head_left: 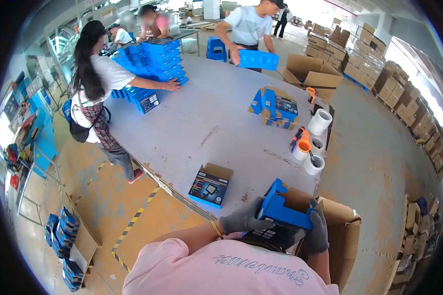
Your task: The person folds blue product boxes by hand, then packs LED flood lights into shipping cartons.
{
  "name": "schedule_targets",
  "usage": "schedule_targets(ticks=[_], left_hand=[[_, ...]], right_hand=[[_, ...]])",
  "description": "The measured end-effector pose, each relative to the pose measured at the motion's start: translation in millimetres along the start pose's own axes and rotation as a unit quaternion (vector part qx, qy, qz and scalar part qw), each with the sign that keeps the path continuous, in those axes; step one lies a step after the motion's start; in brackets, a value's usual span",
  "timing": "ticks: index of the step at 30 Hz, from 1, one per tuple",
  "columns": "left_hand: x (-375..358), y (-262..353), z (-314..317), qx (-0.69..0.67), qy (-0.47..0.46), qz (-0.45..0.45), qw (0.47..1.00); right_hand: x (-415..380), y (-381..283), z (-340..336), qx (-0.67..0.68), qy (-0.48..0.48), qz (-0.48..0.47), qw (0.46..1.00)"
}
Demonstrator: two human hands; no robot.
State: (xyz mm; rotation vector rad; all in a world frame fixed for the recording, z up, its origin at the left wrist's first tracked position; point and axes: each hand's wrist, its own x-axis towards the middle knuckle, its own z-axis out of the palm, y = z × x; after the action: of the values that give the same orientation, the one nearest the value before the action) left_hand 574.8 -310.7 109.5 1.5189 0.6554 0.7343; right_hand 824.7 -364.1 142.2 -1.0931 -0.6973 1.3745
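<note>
An open blue and black box (285,216) is held between my two gloved hands near the table's front edge, its flaps raised. My left hand (246,217), in a grey glove, grips its left side. On its right side, my right hand (317,231) holds the box by the edge, also gloved in grey. Left of them, a second black and blue box (211,186) stands on the grey table (197,132) with its top open. Beside my right hand is an open brown carton (342,236).
Tape rolls (321,122) and orange-handled dispensers (304,145) lie along the right edge, near flattened boxes (275,105). A co-worker (96,83) touches stacked blue boxes (157,59) at left. Another person (253,24) holds blue boxes (258,59) beside a large carton (312,71).
</note>
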Motion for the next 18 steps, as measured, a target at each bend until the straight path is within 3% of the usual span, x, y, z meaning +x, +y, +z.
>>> schedule_targets(ticks=[2, 5, 8, 11, 14, 16, 17, 18], left_hand=[[-3, 17, -5, -0.003, -0.029, 0.003, 1.0], [3, 48, -9, -0.135, -0.002, 0.002, 0.991], [15, 33, -11, 0.001, 0.025, 0.006, 1.0], [10, 49, -12, 0.135, 0.002, 0.081, 0.988], [19, 17, -42, 0.263, -0.05, 0.26, 0.928], [17, 33, -38, 0.022, -0.068, 0.053, 0.996], [17, 38, -35, -0.101, -0.075, -0.054, 0.991], [20, 37, -32, -0.097, -0.072, -0.071, 0.99]], right_hand=[[-3, -3, 5, -0.031, -0.007, 0.019, 0.999], [-7, -12, 20, -0.086, -0.027, 0.011, 0.996], [-7, -9, 17, -0.153, -0.054, -0.005, 0.987], [2, -4, 14, -0.184, -0.087, -0.03, 0.979], [7, -4, 7, -0.191, -0.103, -0.02, 0.976], [4, -9, 15, -0.167, -0.112, -0.008, 0.979], [4, -8, 16, -0.157, -0.108, 0.0, 0.982], [6, -7, 16, -0.146, -0.104, 0.007, 0.984]])
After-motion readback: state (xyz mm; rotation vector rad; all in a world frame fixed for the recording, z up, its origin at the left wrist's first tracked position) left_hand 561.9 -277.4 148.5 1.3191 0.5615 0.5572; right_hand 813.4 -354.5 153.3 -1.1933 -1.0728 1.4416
